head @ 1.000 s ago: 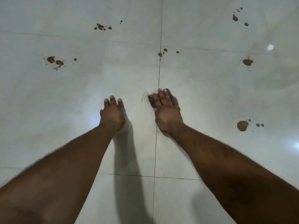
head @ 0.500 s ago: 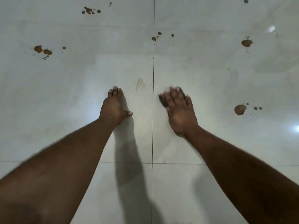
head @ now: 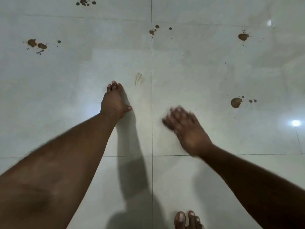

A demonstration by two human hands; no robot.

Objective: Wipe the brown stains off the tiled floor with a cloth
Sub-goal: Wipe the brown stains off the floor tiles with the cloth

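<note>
left hand [head: 115, 103] flat on the pale tiled floor [head: 66, 80], fingers pressed together, thumb out to the side. right hand [head: 184, 128] blurred, low over the tile right of the grout line [head: 151, 63], fingers loosely spread; dark bit under the fingertips, cannot tell if it is the cloth. faint smear [head: 138, 78] just ahead of left hand. brown stains: far left [head: 37, 44], top [head: 85, 2], centre on the grout [head: 154, 30], far right [head: 243, 36], right near right hand [head: 236, 102]. toes [head: 186, 219] at bottom edge.
</note>
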